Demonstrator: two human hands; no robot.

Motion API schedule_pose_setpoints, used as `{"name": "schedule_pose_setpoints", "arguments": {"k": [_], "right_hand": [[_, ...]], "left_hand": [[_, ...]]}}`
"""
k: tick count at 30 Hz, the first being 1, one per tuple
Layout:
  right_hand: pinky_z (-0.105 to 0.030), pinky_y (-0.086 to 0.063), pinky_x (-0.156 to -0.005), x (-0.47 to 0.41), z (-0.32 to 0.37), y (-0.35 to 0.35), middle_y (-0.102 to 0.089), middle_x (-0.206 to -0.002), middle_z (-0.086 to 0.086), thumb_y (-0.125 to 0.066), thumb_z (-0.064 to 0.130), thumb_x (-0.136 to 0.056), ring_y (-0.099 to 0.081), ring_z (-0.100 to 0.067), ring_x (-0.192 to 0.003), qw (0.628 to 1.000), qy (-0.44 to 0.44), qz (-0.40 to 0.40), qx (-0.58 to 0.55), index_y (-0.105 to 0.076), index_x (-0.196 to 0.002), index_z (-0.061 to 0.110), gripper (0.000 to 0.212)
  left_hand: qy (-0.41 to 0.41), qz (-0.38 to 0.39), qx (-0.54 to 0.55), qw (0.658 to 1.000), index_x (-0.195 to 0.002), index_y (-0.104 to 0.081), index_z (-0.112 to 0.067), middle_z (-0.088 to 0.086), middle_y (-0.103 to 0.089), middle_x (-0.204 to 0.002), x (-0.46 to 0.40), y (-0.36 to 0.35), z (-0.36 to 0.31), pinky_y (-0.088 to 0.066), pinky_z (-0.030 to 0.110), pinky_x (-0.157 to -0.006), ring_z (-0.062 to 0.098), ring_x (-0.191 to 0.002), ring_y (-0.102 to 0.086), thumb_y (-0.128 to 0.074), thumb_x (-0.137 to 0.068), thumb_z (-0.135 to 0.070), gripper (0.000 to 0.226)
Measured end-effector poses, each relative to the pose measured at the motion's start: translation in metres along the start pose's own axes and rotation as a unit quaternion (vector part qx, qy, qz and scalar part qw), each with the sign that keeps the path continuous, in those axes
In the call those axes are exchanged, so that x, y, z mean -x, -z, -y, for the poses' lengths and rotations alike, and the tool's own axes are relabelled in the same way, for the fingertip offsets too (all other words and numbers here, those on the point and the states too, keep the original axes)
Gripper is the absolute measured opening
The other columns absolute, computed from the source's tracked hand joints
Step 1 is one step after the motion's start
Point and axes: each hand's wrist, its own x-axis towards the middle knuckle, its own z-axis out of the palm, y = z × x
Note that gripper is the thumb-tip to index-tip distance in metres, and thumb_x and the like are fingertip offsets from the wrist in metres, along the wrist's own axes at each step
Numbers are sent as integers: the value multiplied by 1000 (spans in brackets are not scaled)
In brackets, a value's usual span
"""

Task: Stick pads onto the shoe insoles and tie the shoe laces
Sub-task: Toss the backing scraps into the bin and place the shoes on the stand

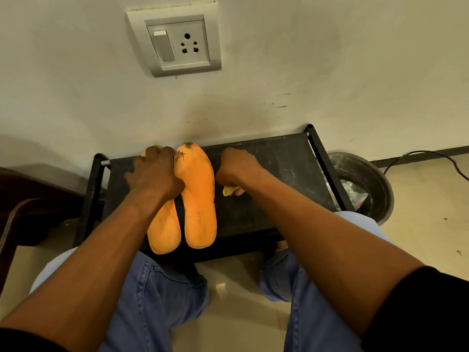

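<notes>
Against a pale wall with a socket plate point(175, 43), a low black bench point(274, 179) carries the work. Two orange insoles lie side by side on its left half, toes to the wall, heels toward the person, a narrow dark gap between them. The right insole point(199, 199) is uncovered and shows dark scuffing at the toe; no pad is visible on it. The left insole point(162, 227) is covered at its front by the left hand point(153, 174), which lies palm-down with fingers spread over the toe, pressing it flat; this grip is open and holds nothing.

Just beside the right insole, the right hand point(237, 167) rests on the bench with its fingers curled under. A small crumpled yellow piece point(229, 190) shows at its lower edge, apparently pinched in that grip; whether it is a pad or peeled backing I cannot tell.

I judge the padding step to be in hand, with laces not begun, since no shoes are in view. The next move likely calls for keeping the insole pinned while the right hand brings an adhesive pad squarely over it and presses it down without creasing.

Further out, jeans-clad knees sit below, and a dark bin point(373, 184) stands on the tiled floor beside the bench.
</notes>
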Motion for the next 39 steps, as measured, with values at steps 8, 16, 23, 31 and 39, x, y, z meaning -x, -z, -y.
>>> {"name": "schedule_pose_setpoints", "arguments": {"k": [8,16,23,31,39], "right_hand": [[-33,-58,-83,24,-21,31,-68,-110,-10,-73,13,-88,-65,-24,-100,969,3,-81,-232,-72,-109,6,22],[-34,-57,-85,79,-76,83,-72,-107,-12,-68,6,-89,-66,-23,-94,953,11,-149,-265,-75,-105,4,17],[-44,-61,-83,120,-179,126,-73,-82,2,-70,4,-80,-70,-19,-84,903,-51,-281,-321,-75,-82,16,13],[-48,-64,-63,98,-282,112,-75,-85,-15,-73,4,-79,-73,-32,-80,862,-148,-305,-377,-75,-83,1,6],[-47,-64,-65,43,-326,84,-71,-88,-13,-77,3,-79,-73,-27,-66,841,-201,-266,-425,-74,-84,2,6]], "left_hand": [[-108,-48,107,987,-136,-60,-23,6,-58,-140,34,11,-30,-53,43,-95,28,-119,-60,-69,-90,-25,47],[-181,-43,143,972,-131,-63,-24,2,-64,-134,66,29,-113,-48,38,-100,24,-121,-60,-69,-92,-30,39],[-260,7,137,956,-130,-61,-29,-1,-64,-133,96,30,-229,-52,39,-98,24,-118,-61,-66,-93,-33,38],[-309,174,-103,929,-138,-54,-22,7,-57,-134,76,-32,-315,-54,46,-97,30,-116,-59,-71,-87,-45,58],[-329,185,-262,888,-148,-46,-22,7,-49,-147,51,-50,-331,-48,52,-105,35,-132,-50,-76,-81,-60,82]]}}
